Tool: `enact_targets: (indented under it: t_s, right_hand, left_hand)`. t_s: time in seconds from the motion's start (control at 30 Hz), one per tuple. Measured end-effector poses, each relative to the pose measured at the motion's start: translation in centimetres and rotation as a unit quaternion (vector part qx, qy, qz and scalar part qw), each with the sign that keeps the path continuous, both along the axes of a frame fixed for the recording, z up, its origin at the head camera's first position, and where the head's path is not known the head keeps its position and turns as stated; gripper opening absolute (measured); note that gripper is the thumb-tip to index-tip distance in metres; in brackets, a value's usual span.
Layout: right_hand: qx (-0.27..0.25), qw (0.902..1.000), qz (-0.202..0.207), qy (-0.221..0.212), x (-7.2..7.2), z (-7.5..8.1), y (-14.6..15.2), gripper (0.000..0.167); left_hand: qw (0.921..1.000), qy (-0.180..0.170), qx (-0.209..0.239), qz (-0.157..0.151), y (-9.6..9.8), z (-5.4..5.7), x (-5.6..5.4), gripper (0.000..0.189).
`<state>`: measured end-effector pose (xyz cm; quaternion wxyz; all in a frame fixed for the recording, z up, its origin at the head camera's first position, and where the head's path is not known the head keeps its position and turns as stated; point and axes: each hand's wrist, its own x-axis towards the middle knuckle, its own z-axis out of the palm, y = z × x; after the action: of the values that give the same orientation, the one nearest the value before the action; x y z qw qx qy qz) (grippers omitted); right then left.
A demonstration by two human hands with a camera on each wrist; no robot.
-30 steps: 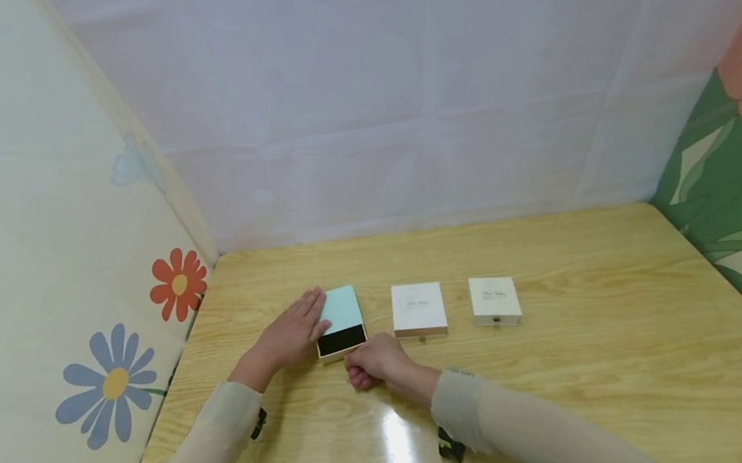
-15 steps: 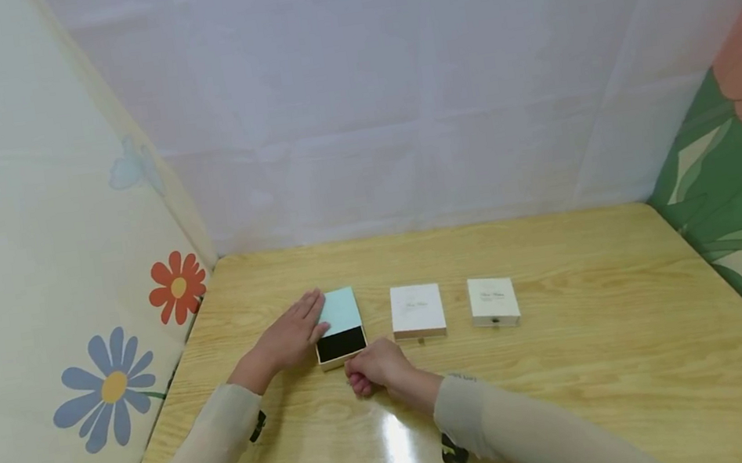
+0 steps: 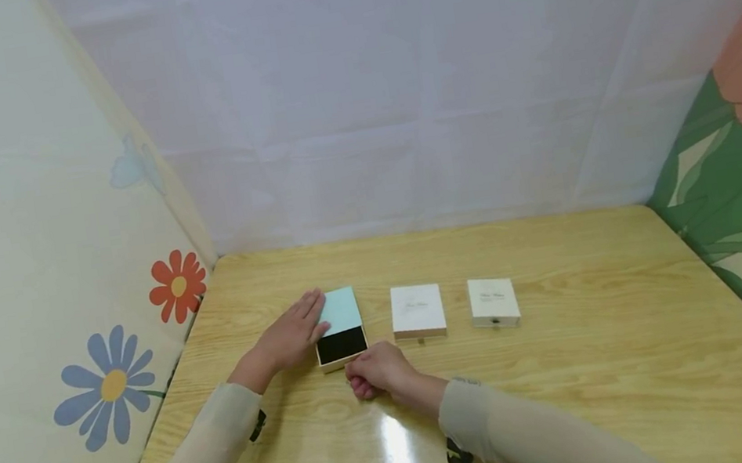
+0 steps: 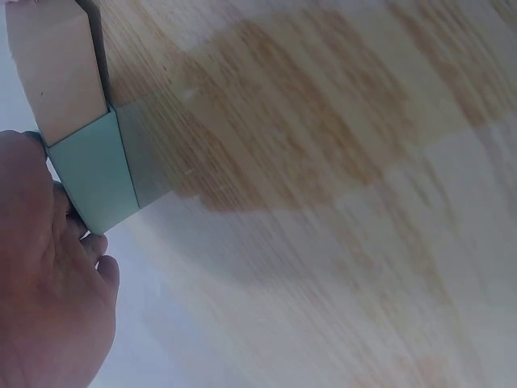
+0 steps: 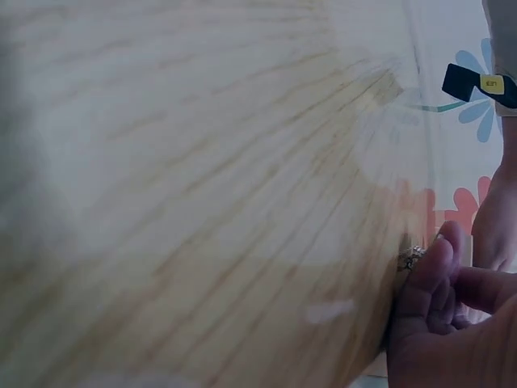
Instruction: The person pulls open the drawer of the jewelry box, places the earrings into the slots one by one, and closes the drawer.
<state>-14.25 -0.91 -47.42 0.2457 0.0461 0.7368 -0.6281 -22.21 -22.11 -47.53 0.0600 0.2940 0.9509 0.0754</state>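
Observation:
A light blue drawer box (image 3: 341, 311) stands on the wooden table, its drawer (image 3: 342, 344) pulled partway out toward me, showing a black inside. My left hand (image 3: 289, 333) rests on the left side of the blue sleeve, fingers straight and pointing away. Its side also shows in the left wrist view as a teal sleeve (image 4: 95, 174) with the beige drawer wall beyond. At the drawer's front right corner, my right hand (image 3: 379, 367) has curled fingers pinching the front; the exact grip spot is hidden. A small shiny silver piece (image 5: 410, 259) shows by its fingertips.
To the right lie a white drawer box (image 3: 417, 309) and a cream drawer box (image 3: 493, 301), both closed, with small pulls facing me. The wooden table (image 3: 574, 361) runs back to a white cloth wall (image 3: 395, 101). Flower-printed panels flank both sides.
The drawer has slid a little farther out toward me, moving together with my right hand. My left hand has kept its place on the blue sleeve.

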Motion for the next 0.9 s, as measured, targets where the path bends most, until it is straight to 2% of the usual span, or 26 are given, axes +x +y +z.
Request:
enact_targets:
  t_s: [0.1,0.23,0.33,0.53,0.73,0.83,0.9]
  right_hand:
    - [0.015,0.9995,0.018,0.021,0.2,0.0,0.2,0.019]
    - [0.082,0.9923,0.049,0.079,0.2,-0.2,0.7,0.015]
    - [0.158,0.9734,0.086,0.141,0.1,-0.3,1.0,0.009]
    - [0.247,0.9263,0.179,0.222,0.0,-0.5,1.1,0.023]
    - [0.288,0.8934,0.197,0.283,0.3,-0.7,1.0,0.024]
    - [0.307,0.8774,0.203,0.308,0.4,-0.9,0.9,0.015]
    - [0.317,0.8701,0.205,0.317,0.4,-1.0,0.8,0.008]
  left_hand:
    - [1.0000,0.000,0.003,-0.002,0.0,0.0,0.0,0.064]
    - [1.0000,-0.002,-0.001,0.000,0.0,0.0,-0.1,0.065]
    - [1.0000,-0.006,-0.006,0.002,0.0,0.1,-0.1,0.065]
    - [0.9999,-0.007,-0.005,0.006,-0.1,-0.1,-0.1,0.065]
    - [1.0000,-0.006,0.001,0.003,0.1,-0.1,0.0,0.065]
    - [1.0000,0.000,0.005,0.000,0.1,-0.2,0.0,0.065]
    - [1.0000,-0.001,0.005,-0.001,0.1,-0.3,0.1,0.065]
